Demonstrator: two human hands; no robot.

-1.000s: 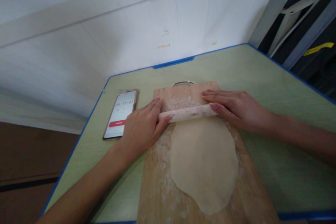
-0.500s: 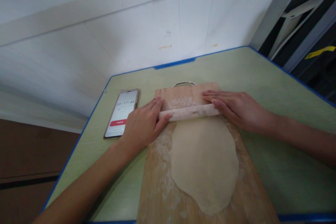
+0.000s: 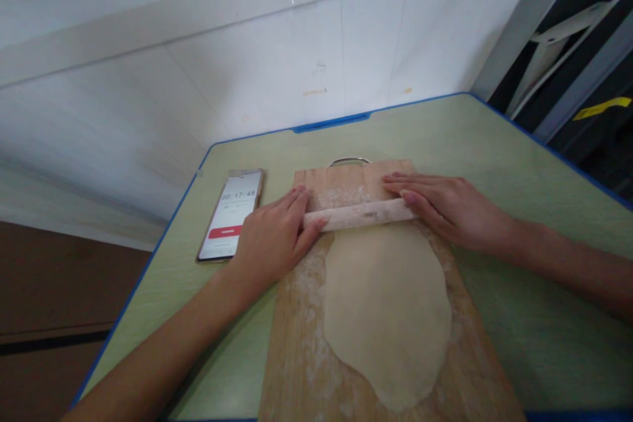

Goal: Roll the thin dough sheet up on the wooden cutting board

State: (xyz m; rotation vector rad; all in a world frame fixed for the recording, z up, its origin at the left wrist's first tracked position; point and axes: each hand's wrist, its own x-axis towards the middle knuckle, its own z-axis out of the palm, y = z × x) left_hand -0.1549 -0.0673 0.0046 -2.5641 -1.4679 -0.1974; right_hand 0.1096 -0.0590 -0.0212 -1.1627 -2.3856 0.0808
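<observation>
A floury rolling pin (image 3: 363,213) lies crosswise at the far edge of a flat, pale sheet of dough (image 3: 388,310). My left hand (image 3: 277,227) holds the pin's left end, thumb on the near side and fingers over it. At the right end, my right hand (image 3: 440,208) grips the pin with the thumb along it and the fingers reaching past its far side. Under the dough is a wooden cutting board (image 3: 297,349) dusted with flour, with a metal handle (image 3: 349,160) at its far end.
A phone (image 3: 230,214) showing a running timer lies left of the board, close to my left hand. The green table (image 3: 524,330) has a blue edge and stands against a white wall (image 3: 277,66). Dark metal equipment (image 3: 568,59) is beyond the table's right side.
The view has shifted very slightly. Both hands and the rolling pin stay at the dough's far edge, with no other visible movement.
</observation>
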